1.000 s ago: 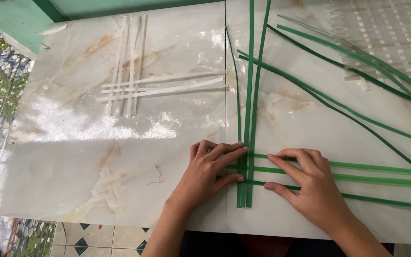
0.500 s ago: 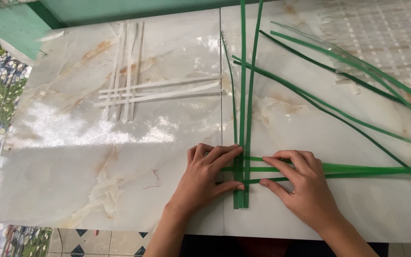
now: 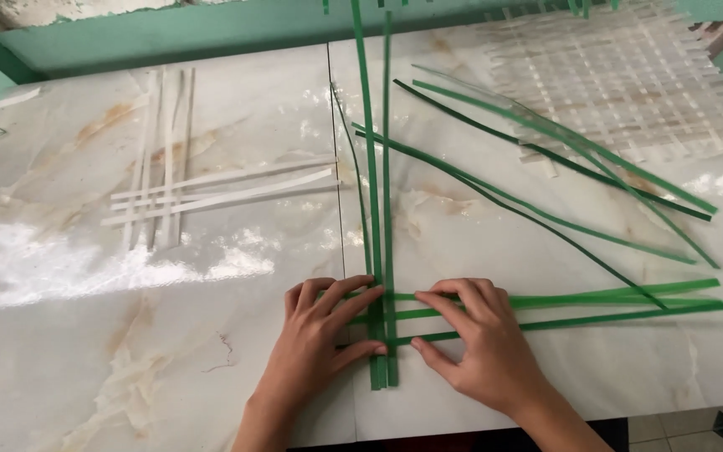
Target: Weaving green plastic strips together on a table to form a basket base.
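The left hand (image 3: 320,331) and right hand (image 3: 479,343) lie flat, fingers spread, pinning the crossing of green strips (image 3: 382,322) on the marble table (image 3: 127,351); neither grasps anything. The step looks like squaring the first weave. The upright strips (image 3: 376,167) run lengthwise away from the person between the hands; the cross strips (image 3: 579,301) stretch out past the right hand. Which strip passes over which is hard to tell. Next, tightening likely calls for sliding the cross strips together while the left hand pins the uprights
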